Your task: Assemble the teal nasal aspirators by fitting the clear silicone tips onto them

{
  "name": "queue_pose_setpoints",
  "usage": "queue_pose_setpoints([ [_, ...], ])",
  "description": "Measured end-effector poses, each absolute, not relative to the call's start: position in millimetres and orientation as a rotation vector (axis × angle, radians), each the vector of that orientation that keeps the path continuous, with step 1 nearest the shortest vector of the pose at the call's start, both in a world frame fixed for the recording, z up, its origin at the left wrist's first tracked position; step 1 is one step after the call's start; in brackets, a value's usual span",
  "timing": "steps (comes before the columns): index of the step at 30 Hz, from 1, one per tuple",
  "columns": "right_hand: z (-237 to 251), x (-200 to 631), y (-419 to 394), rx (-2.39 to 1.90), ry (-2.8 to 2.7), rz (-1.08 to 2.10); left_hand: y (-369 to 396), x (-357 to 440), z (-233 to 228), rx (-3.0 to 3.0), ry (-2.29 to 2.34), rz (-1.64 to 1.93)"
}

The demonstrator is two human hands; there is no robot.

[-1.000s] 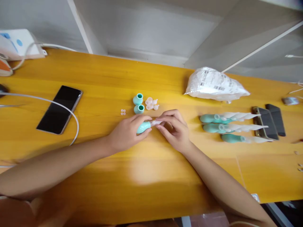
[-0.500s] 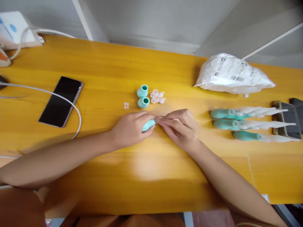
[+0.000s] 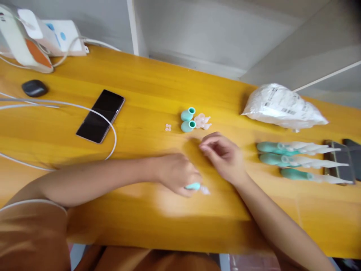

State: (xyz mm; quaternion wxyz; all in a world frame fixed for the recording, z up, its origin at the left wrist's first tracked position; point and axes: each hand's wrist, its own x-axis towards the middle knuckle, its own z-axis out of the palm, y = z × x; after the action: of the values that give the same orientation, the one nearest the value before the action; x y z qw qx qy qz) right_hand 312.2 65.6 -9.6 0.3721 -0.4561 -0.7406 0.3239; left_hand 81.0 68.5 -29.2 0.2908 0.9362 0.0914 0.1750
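Observation:
My left hand (image 3: 180,174) is wrapped round a teal rubber squeeze bulb (image 3: 193,186), low over the table. A short translucent tip (image 3: 205,190), blurred by motion, sticks out of the bulb's right end. Up and to the right, my right hand (image 3: 222,156) is apart from it, fingers curled and thumb against the fingertips; nothing shows in it. Beyond my hands stand two teal bulbs (image 3: 188,126) with their open mouths tilted up. Small translucent pink tips (image 3: 201,121) lie clustered beside them. Several tiny pale discs (image 3: 168,127) sit to the left.
At right, several teal bulbs with long whitish nozzles (image 3: 296,160) lie in rows, nozzles reaching over a dark phone (image 3: 335,150). Behind them rests a white plastic parcel (image 3: 283,107). Leftward are a phone (image 3: 100,116) under a white cable (image 3: 115,135), a black mouse (image 3: 35,88) and white boxes (image 3: 64,37).
My hands have come apart. The left one has moved toward me and to the right with the bulb and its tip; the right has let go of the tip. The view has shifted left.

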Motion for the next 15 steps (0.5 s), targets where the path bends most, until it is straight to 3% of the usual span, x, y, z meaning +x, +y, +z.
queue_pose_setpoints([
  [6,-20.6,260.2,84.1,-0.977,-2.208,0.752,64.6,79.8,-26.2,2.439,0.123,0.372],
  [15,-33.9,230.3,109.7,-1.019,-2.374,0.537,66.6,78.0,-35.2,2.369,0.071,0.456],
])
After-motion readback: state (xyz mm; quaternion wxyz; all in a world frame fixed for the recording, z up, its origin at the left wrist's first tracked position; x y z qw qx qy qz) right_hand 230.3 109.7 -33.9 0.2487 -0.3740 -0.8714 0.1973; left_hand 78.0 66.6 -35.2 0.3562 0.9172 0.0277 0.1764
